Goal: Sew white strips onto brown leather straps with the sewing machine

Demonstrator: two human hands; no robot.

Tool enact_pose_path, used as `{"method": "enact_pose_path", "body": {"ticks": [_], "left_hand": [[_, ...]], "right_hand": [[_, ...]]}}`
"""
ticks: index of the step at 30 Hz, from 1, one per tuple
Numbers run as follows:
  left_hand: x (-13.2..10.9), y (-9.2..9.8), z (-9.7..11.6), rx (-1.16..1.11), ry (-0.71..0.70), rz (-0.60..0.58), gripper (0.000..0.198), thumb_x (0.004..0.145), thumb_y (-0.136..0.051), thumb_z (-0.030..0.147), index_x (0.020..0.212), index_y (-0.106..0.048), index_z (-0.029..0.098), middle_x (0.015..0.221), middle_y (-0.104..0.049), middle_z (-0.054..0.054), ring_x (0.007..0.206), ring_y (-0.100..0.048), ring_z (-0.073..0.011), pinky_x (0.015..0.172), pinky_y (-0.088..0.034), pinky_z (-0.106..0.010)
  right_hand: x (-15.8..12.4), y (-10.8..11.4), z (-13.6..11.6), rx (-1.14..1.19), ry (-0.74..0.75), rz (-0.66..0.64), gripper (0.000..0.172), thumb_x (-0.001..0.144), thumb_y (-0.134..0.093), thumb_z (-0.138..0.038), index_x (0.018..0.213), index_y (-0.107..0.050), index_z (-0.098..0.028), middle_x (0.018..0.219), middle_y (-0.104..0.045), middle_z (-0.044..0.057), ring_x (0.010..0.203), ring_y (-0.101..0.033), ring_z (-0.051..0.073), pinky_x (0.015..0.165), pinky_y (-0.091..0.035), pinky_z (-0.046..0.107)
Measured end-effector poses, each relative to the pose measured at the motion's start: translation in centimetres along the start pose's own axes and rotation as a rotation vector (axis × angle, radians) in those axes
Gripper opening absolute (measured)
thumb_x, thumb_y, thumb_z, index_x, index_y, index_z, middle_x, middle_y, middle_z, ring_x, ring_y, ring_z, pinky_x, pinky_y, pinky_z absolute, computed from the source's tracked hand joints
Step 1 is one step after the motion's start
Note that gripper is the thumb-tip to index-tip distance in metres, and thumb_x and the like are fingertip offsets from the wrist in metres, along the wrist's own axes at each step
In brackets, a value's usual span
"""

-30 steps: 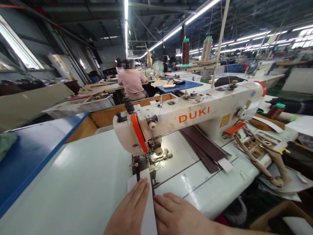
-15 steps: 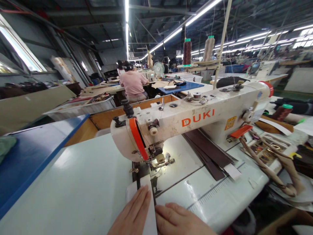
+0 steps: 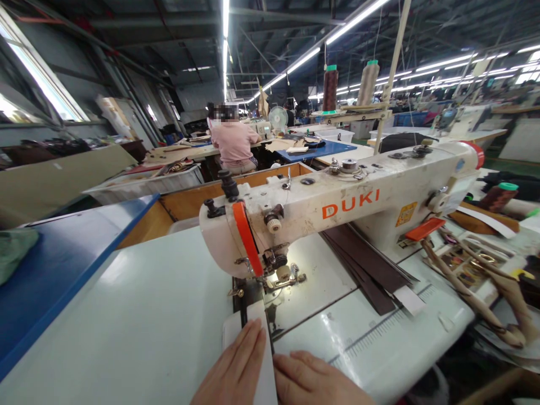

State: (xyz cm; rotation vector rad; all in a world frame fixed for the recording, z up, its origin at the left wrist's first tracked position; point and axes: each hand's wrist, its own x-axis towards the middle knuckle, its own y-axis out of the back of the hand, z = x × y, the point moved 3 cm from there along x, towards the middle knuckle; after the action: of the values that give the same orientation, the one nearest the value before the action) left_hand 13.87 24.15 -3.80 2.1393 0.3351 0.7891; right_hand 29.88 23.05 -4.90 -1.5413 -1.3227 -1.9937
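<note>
My left hand [image 3: 236,365] lies flat, fingers stretched and close together, on a long white strip [image 3: 265,371]. To the right, my right hand [image 3: 314,379] has its fingers bent and pressed together at the strip's edge; its thumb is hidden. A dark strip shows along and under the white one, running toward the presser foot [image 3: 283,275] of the sewing machine [image 3: 307,208]. Another white piece [image 3: 231,326] sits just left of the strip. The needle itself is too small to make out.
Dark brown strips [image 3: 367,273] lie under the machine arm. A parts tray [image 3: 476,259] and tan straps [image 3: 449,295] are at the right. Thread cones [image 3: 330,90] stand behind. A blue-topped table [image 3: 63,270] adjoins on the left. A person in pink [image 3: 234,143] sits farther off.
The whole view has shifted slightly to the right. Both hands keep about the same place against the strip and the machine.
</note>
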Motion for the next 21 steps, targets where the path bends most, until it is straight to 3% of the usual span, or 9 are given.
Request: {"method": "enact_pose_path", "body": {"ticks": [5,12,17,21], "left_hand": [[-0.2,0.2,0.2,-0.063,0.033,-0.02,0.066,0.075,-0.036,0.003,0.141,-0.036,0.008,0.121,-0.066,-0.012,0.114,-0.06,-0.0208,0.096,-0.048,-0.027],[-0.2,-0.1,0.4,-0.06,0.03,-0.048,0.057,0.072,-0.038,0.004,0.128,-0.048,0.009,0.122,-0.065,-0.014,0.111,-0.062,-0.0216,0.087,-0.054,-0.029],[0.4,0.0,0.3,-0.07,0.063,-0.115,0.052,0.073,-0.034,0.001,0.12,-0.056,0.011,0.12,-0.067,-0.012,0.106,-0.065,-0.0195,0.086,-0.054,-0.029],[1.1,0.5,0.1,-0.095,0.063,-0.151,0.052,0.073,-0.031,-0.001,0.113,-0.062,0.013,0.116,-0.069,-0.01,0.1,-0.067,-0.0171,0.085,-0.055,-0.028]], "right_hand": [[-1.1,-0.7,-0.2,0.05,0.055,-0.235,0.028,0.099,-0.039,-0.021,0.101,-0.064,-0.01,0.093,-0.072,0.008,0.088,-0.064,0.016,0.084,-0.052,0.022],[-0.2,0.6,0.2,0.133,0.165,-0.479,0.018,0.095,-0.053,-0.026,0.088,-0.065,-0.014,0.106,-0.069,0.007,0.095,-0.062,0.02,0.083,-0.053,0.029],[1.5,1.7,0.6,0.221,0.095,-0.681,0.014,0.093,-0.055,-0.022,0.093,-0.064,-0.011,0.102,-0.067,0.007,0.095,-0.06,0.02,0.088,-0.05,0.029],[2.0,1.5,1.2,0.228,-0.042,-0.686,0.006,0.09,-0.059,-0.019,0.088,-0.06,-0.013,0.091,-0.065,0.004,0.087,-0.058,0.02,0.086,-0.049,0.031]]}}
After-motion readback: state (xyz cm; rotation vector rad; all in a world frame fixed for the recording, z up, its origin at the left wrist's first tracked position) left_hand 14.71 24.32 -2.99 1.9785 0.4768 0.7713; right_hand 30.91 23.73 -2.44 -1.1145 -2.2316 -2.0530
